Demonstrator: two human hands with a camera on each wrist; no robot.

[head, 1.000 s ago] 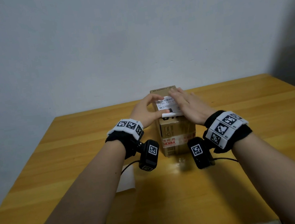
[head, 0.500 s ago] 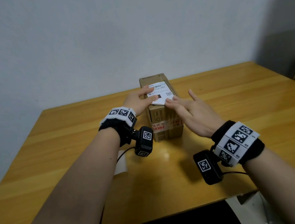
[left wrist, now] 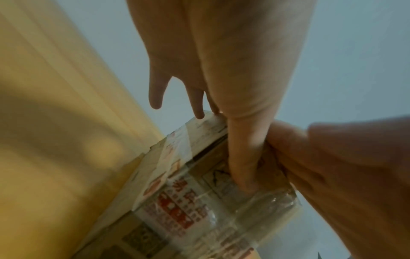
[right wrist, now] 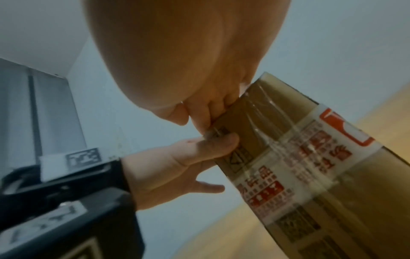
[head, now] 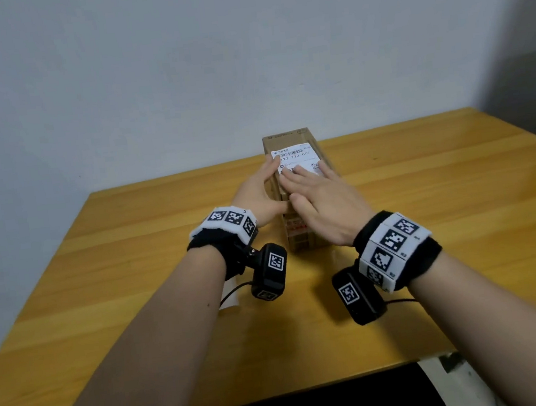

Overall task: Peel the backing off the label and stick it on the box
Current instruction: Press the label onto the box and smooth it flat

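Head view, centre of the frame: the shipping label (head: 295, 161) lies on top of the cardboard box (head: 300, 232), which stands on the wooden table (head: 135, 284). Right hand (head: 323, 203) lies flat, fingers straight across the label, pressing it down so the adhesive takes. Left hand (head: 260, 193) braces the box's left side, fingers extended, thumb on its near face, keeping it from sliding. Lower left, a white backing sheet (head: 230, 295) peeks from under the left forearm.
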